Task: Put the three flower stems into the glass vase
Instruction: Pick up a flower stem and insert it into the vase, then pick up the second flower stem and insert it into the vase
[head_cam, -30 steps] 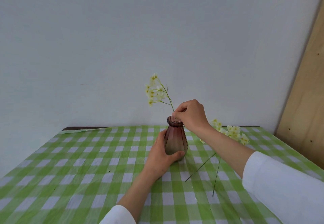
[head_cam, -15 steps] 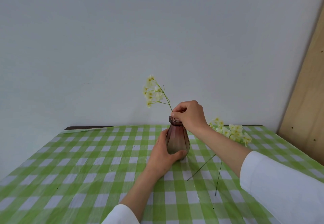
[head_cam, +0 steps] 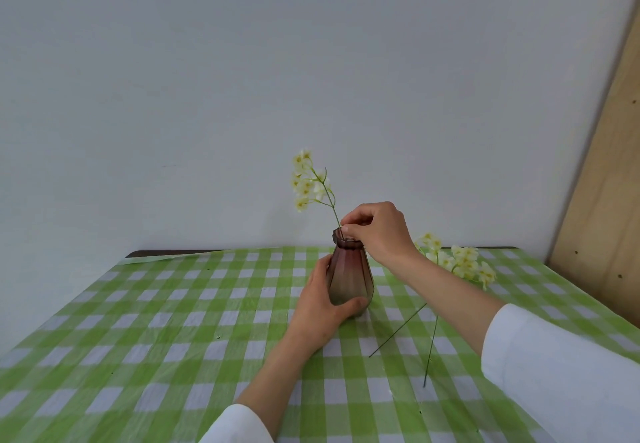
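Note:
A tinted, purplish glass vase (head_cam: 350,276) stands upright on the checked tablecloth. My left hand (head_cam: 320,307) wraps around its lower body. My right hand (head_cam: 375,229) sits at the vase's mouth, fingertips pinched on a thin green flower stem (head_cam: 330,202) with pale yellow blossoms; the stem's lower end is inside the neck and the blossoms lean up to the left. Two more flower stems (head_cam: 431,349) lie on the cloth to the right of the vase, their yellow blossoms (head_cam: 460,260) partly behind my right forearm.
The table (head_cam: 145,304) carries a green and white checked cloth and ends against a plain pale wall. A wooden board (head_cam: 609,200) leans at the far right. White sleeves cover both my forearms near the camera.
The stem in my right hand has sunk slightly lower into the vase and leans a bit more to the left. My left hand has stayed on the vase.

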A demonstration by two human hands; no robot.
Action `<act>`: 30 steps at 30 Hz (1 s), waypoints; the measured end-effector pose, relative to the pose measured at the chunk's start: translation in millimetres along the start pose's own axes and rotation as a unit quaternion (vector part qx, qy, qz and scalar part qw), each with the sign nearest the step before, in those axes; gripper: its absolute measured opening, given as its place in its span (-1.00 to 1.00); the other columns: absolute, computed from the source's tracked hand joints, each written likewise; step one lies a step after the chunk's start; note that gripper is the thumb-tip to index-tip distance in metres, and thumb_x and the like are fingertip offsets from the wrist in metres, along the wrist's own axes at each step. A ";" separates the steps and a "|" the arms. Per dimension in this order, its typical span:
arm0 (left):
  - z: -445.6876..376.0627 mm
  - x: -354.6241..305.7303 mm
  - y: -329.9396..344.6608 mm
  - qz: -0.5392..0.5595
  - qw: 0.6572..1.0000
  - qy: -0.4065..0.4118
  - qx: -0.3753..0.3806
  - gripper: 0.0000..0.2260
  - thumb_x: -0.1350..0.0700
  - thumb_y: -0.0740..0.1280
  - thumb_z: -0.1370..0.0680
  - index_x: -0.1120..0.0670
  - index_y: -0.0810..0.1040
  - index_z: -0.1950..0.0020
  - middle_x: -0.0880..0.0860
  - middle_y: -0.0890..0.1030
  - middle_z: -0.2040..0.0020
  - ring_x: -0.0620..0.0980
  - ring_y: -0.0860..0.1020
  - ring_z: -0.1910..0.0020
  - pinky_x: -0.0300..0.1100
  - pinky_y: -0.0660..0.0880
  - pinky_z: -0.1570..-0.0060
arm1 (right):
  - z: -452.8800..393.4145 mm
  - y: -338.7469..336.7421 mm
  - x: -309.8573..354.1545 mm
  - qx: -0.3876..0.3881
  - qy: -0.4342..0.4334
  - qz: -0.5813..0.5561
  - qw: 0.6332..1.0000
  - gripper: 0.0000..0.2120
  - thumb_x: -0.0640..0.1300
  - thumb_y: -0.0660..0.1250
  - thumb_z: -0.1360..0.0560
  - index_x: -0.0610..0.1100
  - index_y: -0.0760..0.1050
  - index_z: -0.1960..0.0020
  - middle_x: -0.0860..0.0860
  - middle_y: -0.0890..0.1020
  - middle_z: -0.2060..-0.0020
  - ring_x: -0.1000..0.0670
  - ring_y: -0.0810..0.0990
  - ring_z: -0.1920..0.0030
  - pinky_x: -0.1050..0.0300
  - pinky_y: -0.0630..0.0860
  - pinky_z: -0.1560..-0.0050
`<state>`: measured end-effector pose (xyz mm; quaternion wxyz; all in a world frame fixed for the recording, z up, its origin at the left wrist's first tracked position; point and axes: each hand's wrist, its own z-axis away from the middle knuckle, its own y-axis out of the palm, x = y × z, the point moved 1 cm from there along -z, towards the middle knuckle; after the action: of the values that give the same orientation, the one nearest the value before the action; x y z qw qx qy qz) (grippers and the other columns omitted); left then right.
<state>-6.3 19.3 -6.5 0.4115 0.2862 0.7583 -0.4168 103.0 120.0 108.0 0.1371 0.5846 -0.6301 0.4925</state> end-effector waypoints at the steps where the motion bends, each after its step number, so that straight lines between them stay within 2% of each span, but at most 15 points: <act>1: 0.0 0.2 0.1 0.000 1.000 0.001 0.001 -0.16 -0.15 0.61 -0.41 -0.12 0.27 -0.58 -0.14 0.53 -0.38 -0.11 0.55 -0.31 -0.29 0.48 -0.13 | 0.7 -2.4 -0.4 -0.007 -0.001 -0.002 1.000 -0.93 -0.31 0.55 -0.45 -0.17 0.77 0.14 0.13 0.70 0.33 0.24 0.62 0.29 0.53 0.45 0.29; 4: 0.2 0.6 -0.3 0.003 1.000 0.004 0.002 -0.16 -0.16 0.61 -0.40 -0.13 0.28 -0.57 -0.15 0.53 -0.38 -0.12 0.55 -0.32 -0.32 0.47 -0.12 | 1.9 -12.9 -2.0 -0.024 0.006 -0.007 1.000 -0.90 -0.33 0.49 -0.46 -0.19 0.75 0.18 0.09 0.71 0.35 0.27 0.60 0.39 0.49 0.46 0.32; 6: 0.2 1.4 -0.6 0.006 1.000 0.004 0.002 -0.16 -0.17 0.61 -0.40 -0.11 0.28 -0.58 -0.15 0.53 -0.39 -0.11 0.55 -0.32 -0.28 0.49 -0.17 | 2.5 -22.1 -4.5 -0.034 0.019 -0.004 0.999 -0.89 -0.31 0.47 -0.47 -0.18 0.74 0.19 0.08 0.70 0.36 0.29 0.59 0.40 0.50 0.44 0.35; 8: 0.7 2.0 -1.2 0.008 1.000 0.001 0.002 -0.17 -0.17 0.62 -0.40 -0.12 0.28 -0.57 -0.16 0.53 -0.38 -0.12 0.55 -0.32 -0.30 0.48 -0.16 | 3.8 -32.7 -9.4 -0.044 0.039 0.002 0.998 -0.89 -0.29 0.47 -0.48 -0.17 0.73 0.20 0.07 0.70 0.34 0.23 0.62 0.39 0.50 0.41 0.40; 10: 1.4 1.5 -1.3 0.011 1.000 0.001 0.004 -0.20 -0.17 0.61 -0.39 -0.18 0.29 -0.53 -0.19 0.54 -0.35 -0.18 0.56 -0.28 -0.39 0.46 -0.06 | 6.9 -44.6 -18.6 -0.052 0.070 0.006 0.996 -0.89 -0.28 0.46 -0.49 -0.19 0.71 0.20 0.02 0.72 0.32 0.15 0.65 0.45 0.44 0.45 0.43; 13: 1.5 1.7 -1.3 0.012 1.000 0.001 0.005 -0.19 -0.17 0.61 -0.39 -0.17 0.29 -0.54 -0.20 0.54 -0.34 -0.19 0.56 -0.27 -0.42 0.45 -0.04 | 16.8 -60.1 -35.7 -0.037 0.110 0.054 0.992 -0.88 -0.27 0.47 -0.48 -0.21 0.70 0.23 -0.05 0.75 0.35 0.15 0.62 0.57 0.35 0.48 0.45; 16: 1.1 2.9 -1.7 0.013 1.000 0.002 0.004 -0.18 -0.16 0.61 -0.39 -0.14 0.29 -0.56 -0.18 0.54 -0.35 -0.15 0.56 -0.27 -0.39 0.46 -0.03 | 31.9 -69.7 -53.9 -0.035 0.142 0.100 0.984 -0.86 -0.30 0.46 -0.47 -0.22 0.68 0.27 -0.07 0.73 0.42 0.15 0.58 0.63 0.35 0.47 0.51; 21: 2.0 1.9 -2.0 0.015 1.000 0.004 0.005 -0.22 -0.17 0.61 -0.39 -0.21 0.29 -0.51 -0.22 0.54 -0.33 -0.23 0.55 -0.26 -0.40 0.46 0.00 | 53.2 -82.4 -84.1 -0.045 0.192 0.158 0.968 -0.81 -0.29 0.46 -0.46 -0.29 0.66 0.33 -0.15 0.72 0.48 -0.03 0.65 0.55 0.15 0.60 0.27; 25: 1.1 3.0 -2.0 0.014 1.000 0.005 0.005 -0.21 -0.17 0.61 -0.40 -0.17 0.30 -0.53 -0.19 0.55 -0.34 -0.16 0.56 -0.28 -0.37 0.47 -0.05 | 63.9 -88.6 -101.2 -0.056 0.217 0.185 0.957 -0.73 -0.25 0.46 -0.47 -0.42 0.63 0.33 -0.19 0.69 0.54 -0.08 0.73 0.47 0.20 0.52 0.33; 28: 1.1 3.8 -2.0 0.013 1.000 0.007 0.006 -0.20 -0.17 0.60 -0.40 -0.16 0.29 -0.55 -0.18 0.54 -0.35 -0.15 0.56 -0.28 -0.37 0.48 -0.04 | 70.1 -87.0 -109.4 -0.050 0.245 0.183 0.951 -0.66 -0.21 0.44 -0.48 -0.37 0.62 0.41 -0.13 0.65 0.60 -0.11 0.74 0.39 0.19 0.50 0.36; 30: 0.9 4.3 -1.9 0.014 1.000 0.007 0.006 -0.19 -0.18 0.60 -0.39 -0.15 0.29 -0.56 -0.18 0.54 -0.35 -0.14 0.56 -0.29 -0.36 0.48 -0.04 | 73.4 -83.9 -112.6 -0.036 0.256 0.172 0.951 -0.64 -0.19 0.45 -0.51 -0.32 0.67 0.42 -0.09 0.66 0.61 -0.05 0.71 0.43 0.21 0.45 0.36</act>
<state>-9.5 18.0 -9.8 0.4103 0.3020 0.7545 -0.4138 237.2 144.6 27.3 0.2277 0.3164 -0.6823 0.6184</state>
